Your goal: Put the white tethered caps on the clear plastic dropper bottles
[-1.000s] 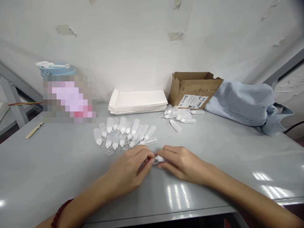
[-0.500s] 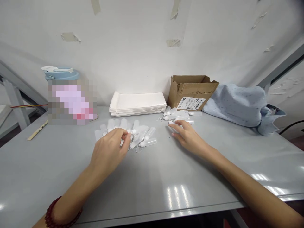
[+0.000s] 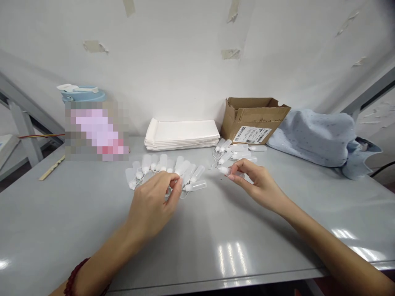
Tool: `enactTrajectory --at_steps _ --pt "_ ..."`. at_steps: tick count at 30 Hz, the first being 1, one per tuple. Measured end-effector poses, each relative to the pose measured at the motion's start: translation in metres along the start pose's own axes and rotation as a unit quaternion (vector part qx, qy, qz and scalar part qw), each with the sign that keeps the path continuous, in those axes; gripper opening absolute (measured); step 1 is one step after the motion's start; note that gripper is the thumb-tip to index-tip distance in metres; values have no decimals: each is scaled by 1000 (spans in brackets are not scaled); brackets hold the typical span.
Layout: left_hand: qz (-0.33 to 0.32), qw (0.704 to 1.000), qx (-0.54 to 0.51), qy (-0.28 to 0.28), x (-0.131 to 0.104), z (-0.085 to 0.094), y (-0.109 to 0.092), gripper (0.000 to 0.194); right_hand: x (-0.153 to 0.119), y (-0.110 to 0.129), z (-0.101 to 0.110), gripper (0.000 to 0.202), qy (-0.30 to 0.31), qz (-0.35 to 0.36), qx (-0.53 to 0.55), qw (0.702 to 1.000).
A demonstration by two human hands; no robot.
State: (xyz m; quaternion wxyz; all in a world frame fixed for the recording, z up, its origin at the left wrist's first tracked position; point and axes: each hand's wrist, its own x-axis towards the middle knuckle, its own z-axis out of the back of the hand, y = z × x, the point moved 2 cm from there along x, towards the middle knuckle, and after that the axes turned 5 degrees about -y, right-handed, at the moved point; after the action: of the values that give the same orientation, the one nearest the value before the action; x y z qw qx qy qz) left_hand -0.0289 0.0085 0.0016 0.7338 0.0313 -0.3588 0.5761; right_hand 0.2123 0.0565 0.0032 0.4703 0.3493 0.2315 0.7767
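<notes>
My right hand point(image 3: 254, 183) pinches a small translucent dropper bottle point(image 3: 224, 170) between thumb and fingertips, its white capped end pointing left. Just behind it lies a loose group of similar bottles point(image 3: 240, 155) with thin strings or tethers. My left hand point(image 3: 157, 201) has thumb and forefinger pressed together at the near edge of a larger group of bottles point(image 3: 163, 161). Whatever is in that pinch, if anything, is hidden. One bottle point(image 3: 196, 186) lies at the right end of that group, close to my left fingertips.
A stack of white paper sleeves or envelopes point(image 3: 183, 133) lies against the wall. An open cardboard box point(image 3: 256, 119) stands right of it, with pale blue cloth point(image 3: 311, 135) beside it. At the left are a blue-lidded container point(image 3: 83, 94), a blurred pink item point(image 3: 97, 127) and a wooden stick point(image 3: 52, 167).
My right hand has taken hold of a bottle from the right group and drawn it slightly nearer. My left hand has shifted a little right and nearer, still pinched. The view has moved slightly.
</notes>
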Motion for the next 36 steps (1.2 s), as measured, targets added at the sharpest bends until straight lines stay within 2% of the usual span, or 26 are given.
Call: enactTrajectory --at_steps 3,6,10,18,36 --pt "-32 999 -18 -1 -2 0 -4 15 -3 7 -1 9 8 -7 47 999" --pt "-48 997 -61 25 -4 -1 -7 12 -6 12 -3 10 20 -17 70 997" --pt "-56 991 -107 65 -7 -2 -11 22 -11 18 -5 9 57 -18 95 994" --pt "22 987 -134 85 -5 -2 -11 16 -15 26 -9 6 111 8 120 987" --pt "17 961 -225 159 -8 -6 -17 18 -17 30 -14 6 146 -8 129 981"
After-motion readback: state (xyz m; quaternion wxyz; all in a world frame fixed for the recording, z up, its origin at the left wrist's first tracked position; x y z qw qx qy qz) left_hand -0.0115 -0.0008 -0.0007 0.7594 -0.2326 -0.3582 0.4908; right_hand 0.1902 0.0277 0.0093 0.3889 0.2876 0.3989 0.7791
